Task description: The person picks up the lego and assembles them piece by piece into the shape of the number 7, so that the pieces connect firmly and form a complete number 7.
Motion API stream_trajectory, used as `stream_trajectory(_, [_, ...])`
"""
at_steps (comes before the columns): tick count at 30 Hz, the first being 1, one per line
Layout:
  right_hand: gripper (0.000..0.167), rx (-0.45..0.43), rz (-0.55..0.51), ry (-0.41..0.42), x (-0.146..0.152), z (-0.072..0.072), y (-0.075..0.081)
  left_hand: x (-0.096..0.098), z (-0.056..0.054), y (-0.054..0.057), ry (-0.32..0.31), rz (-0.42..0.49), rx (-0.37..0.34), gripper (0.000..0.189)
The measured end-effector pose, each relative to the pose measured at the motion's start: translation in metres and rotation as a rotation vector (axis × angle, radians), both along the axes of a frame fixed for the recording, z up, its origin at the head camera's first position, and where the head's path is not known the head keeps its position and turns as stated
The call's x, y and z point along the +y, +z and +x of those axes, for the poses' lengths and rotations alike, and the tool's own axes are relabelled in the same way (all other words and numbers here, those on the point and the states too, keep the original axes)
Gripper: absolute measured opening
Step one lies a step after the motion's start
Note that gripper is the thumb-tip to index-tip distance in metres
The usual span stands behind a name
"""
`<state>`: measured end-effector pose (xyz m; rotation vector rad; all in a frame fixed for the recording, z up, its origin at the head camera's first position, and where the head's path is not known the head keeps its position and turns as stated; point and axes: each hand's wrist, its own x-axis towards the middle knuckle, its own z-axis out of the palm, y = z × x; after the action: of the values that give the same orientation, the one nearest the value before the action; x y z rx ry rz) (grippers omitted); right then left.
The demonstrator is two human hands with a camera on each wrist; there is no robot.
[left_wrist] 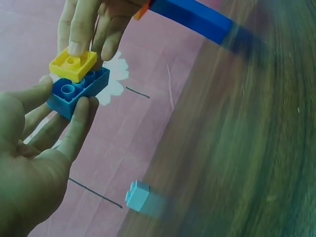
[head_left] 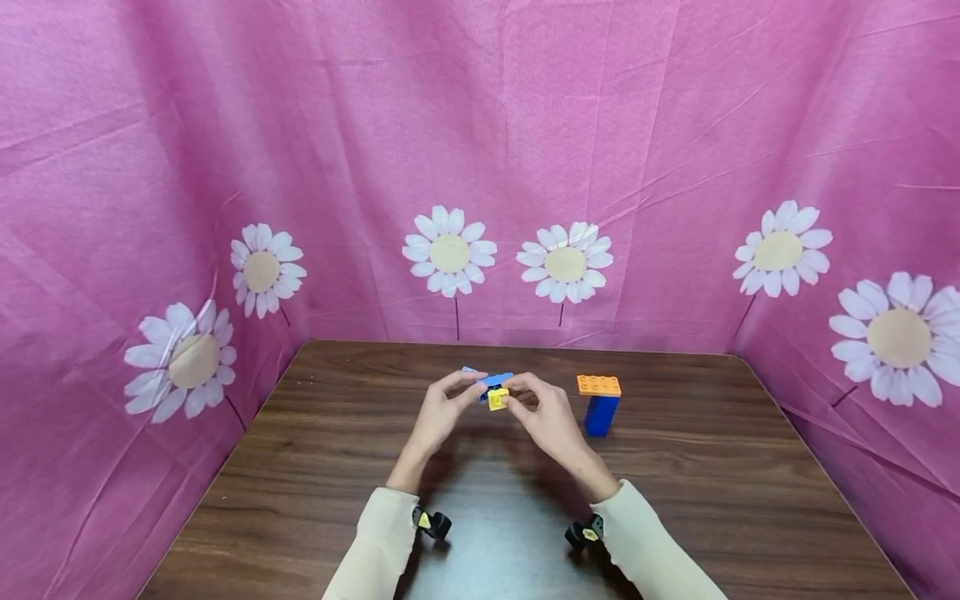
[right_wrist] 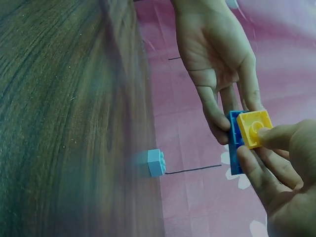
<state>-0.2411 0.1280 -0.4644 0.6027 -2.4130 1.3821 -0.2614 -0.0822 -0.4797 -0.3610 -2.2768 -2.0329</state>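
Over the middle of the table, my left hand (head_left: 442, 414) grips a blue toy brick (left_wrist: 63, 104) between thumb and fingers. Its hollow underside, with round tubes, faces me. A smaller yellow brick (head_left: 498, 399), also hollow side out, overlaps one part of the blue brick. My right hand (head_left: 551, 419) pinches the yellow brick, its thumb pressed into the hollow, and its other fingers reach behind and beside the blue brick. In the right wrist view the yellow brick (right_wrist: 254, 129) covers the blue brick's middle and upper part.
To the right stands a tower of blue bricks (head_left: 600, 417) topped by an orange brick (head_left: 598, 385) lying flat. A light blue brick (right_wrist: 154, 163) stands on the wooden table (head_left: 690, 475) behind my left hand. A pink flowered curtain (head_left: 510, 150) surrounds the table's back and sides.
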Motion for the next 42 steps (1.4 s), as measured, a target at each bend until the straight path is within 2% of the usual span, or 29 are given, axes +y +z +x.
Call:
stream_trajectory(3, [0.017, 0.009, -0.015, -0.014, -0.001, 0.001, 0.002, 0.002, 0.001, 0.001, -0.014, 0.043, -0.01, 0.036])
stream_trajectory(9, [0.016, 0.086, -0.054, -0.018, -0.002, 0.001, 0.002, 0.005, 0.006, 0.006, -0.098, 0.164, -0.033, 0.04])
stream_trajectory(17, [0.016, 0.13, -0.048, -0.077, -0.004, 0.005, 0.003, 0.009, 0.01, 0.005, -0.151, 0.133, -0.031, 0.048])
stream_trajectory(22, [0.011, 0.133, 0.001, -0.115, -0.005, 0.005, 0.003, 0.012, 0.009, 0.004, -0.136, 0.166, 0.026, 0.046])
stream_trajectory(27, [0.013, 0.127, 0.008, -0.109, -0.003, 0.006, 0.002, 0.013, 0.009, 0.003, -0.116, 0.163, 0.065, 0.043])
stream_trajectory(30, [0.021, 0.17, 0.001, -0.124, 0.0, 0.006, 0.002, 0.013, 0.009, 0.004, -0.101, 0.151, 0.068, 0.043])
stream_trajectory(34, [0.043, 0.244, 0.029, -0.142, 0.005, 0.004, 0.003, 0.012, 0.011, 0.007, -0.084, 0.132, 0.065, 0.042])
stream_trajectory(37, [0.06, 0.21, 0.042, -0.075, 0.008, 0.0, 0.004, 0.011, 0.013, 0.01, -0.085, 0.122, 0.065, 0.043])
stream_trajectory(39, [0.063, 0.124, 0.022, -0.002, 0.01, -0.001, 0.004, 0.011, 0.015, 0.012, -0.103, 0.118, 0.062, 0.043])
stream_trajectory(42, [0.057, -0.026, -0.042, 0.09, 0.012, -0.002, 0.003, 0.011, 0.017, 0.014, -0.142, 0.12, 0.05, 0.044])
